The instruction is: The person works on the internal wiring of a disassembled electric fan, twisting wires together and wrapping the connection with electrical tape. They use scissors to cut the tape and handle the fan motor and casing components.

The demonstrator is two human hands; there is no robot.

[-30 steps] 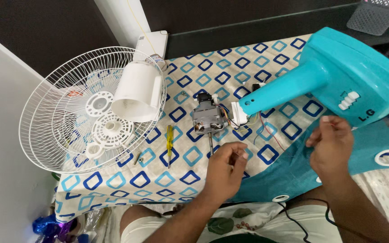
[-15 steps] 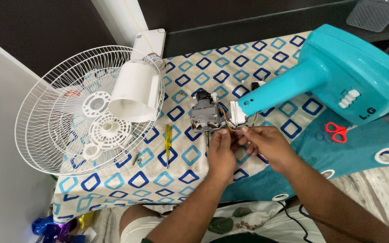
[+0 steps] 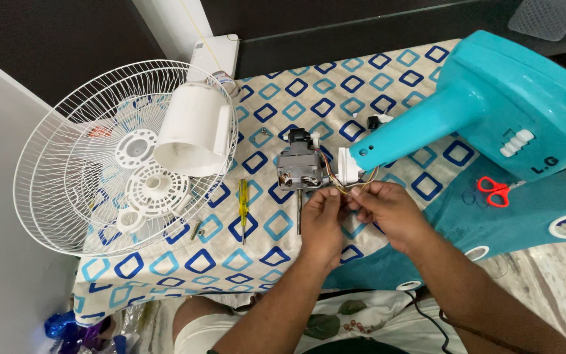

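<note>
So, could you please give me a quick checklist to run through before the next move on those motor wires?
1. Both hands on the wires: left hand and right hand pinch them: ok.
2. Motor lying flat on the cloth: ok.
3. Yellow screwdriver close by: ok.
4. Red scissors clear of the hands: ok.
5. Wire ends bare or joined: cannot tell.

Your left hand (image 3: 322, 219) and right hand (image 3: 388, 213) were bare, forearms unsleeved, with pale floral-print shorts at six o'clock.

Screwdriver (image 3: 243, 205) between grille (image 3: 86, 170) and motor (image 3: 300, 167)
</note>
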